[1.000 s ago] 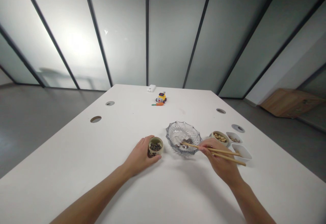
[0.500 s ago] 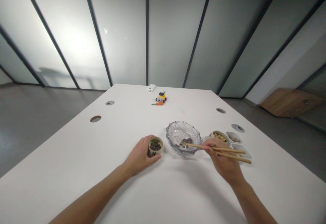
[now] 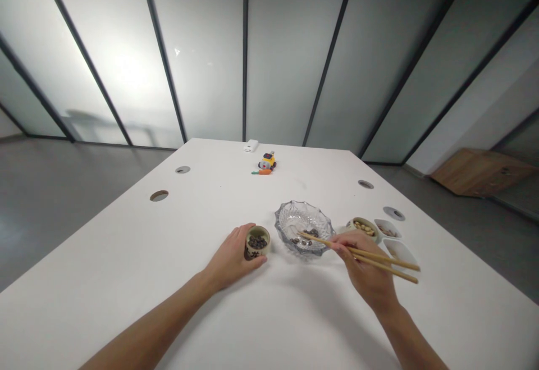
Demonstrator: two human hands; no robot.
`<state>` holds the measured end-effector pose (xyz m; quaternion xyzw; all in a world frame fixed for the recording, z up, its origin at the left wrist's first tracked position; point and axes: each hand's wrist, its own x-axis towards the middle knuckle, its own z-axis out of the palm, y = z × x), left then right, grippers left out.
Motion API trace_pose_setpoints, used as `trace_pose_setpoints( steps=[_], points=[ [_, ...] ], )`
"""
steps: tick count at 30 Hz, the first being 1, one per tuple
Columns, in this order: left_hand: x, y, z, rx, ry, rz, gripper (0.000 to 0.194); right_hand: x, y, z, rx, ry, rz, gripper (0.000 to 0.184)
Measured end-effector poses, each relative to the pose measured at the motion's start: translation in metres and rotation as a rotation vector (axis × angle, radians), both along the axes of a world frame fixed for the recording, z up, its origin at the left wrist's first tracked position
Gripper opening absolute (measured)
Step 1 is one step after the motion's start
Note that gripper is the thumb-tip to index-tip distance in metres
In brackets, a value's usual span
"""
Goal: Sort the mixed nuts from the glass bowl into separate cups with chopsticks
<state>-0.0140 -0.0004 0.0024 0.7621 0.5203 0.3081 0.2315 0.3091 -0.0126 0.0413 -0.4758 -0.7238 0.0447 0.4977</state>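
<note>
My left hand point(image 3: 233, 255) is wrapped round a small ceramic cup point(image 3: 252, 253) with dark lettering, which stands upright on the table. Dark beans point(image 3: 257, 242), like coffee beans, lie inside the cup. A pair of wooden chopsticks point(image 3: 379, 257) is held in my right hand point(image 3: 366, 266). Their tips reach over the rim into a clear scalloped glass bowl point(image 3: 284, 221), where more dark beans point(image 3: 310, 233) lie on the bottom. Whether a bean is pinched between the tips is too small to tell.
Right of the bowl stand a ceramic cup of pale nuts point(image 3: 364, 226) and two white dishes, the far dish point(image 3: 389, 228) holding small pieces and the near dish point(image 3: 400, 252) partly behind my hand. Farther back lie a toy car point(image 3: 268, 161), a toy carrot point(image 3: 261, 172) and a white box point(image 3: 251, 145).
The chopstick tips have shifted a little within the glass bowl, and the rear ends now point farther right and lower. My left hand and its cup have stayed in place.
</note>
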Motion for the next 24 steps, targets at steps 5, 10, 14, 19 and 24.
trace_pose_setpoints(
  steps=[5,10,14,19,24],
  points=[
    [0.0000,-0.0002,0.0002,-0.008,0.005,-0.001,0.060,0.0033,-0.0007,-0.0002,-0.097,-0.014,0.042,0.043],
    [-0.0008,-0.0002,-0.0011,-0.020,-0.004,0.006,0.065,0.0064,-0.0015,-0.0032,-0.136,-0.039,0.090,0.043],
    [-0.0016,0.0002,-0.0030,-0.018,-0.006,0.012,0.065,0.0086,-0.0012,-0.0038,-0.144,-0.052,0.088,0.044],
    [-0.0014,-0.0002,-0.0025,-0.005,-0.013,0.003,0.063,0.0078,-0.0007,-0.0025,-0.163,-0.072,0.106,0.046],
    [-0.0012,-0.0001,-0.0029,0.001,-0.011,0.010,0.065,0.0068,-0.0008,-0.0019,-0.188,-0.070,0.114,0.043]
  ],
)
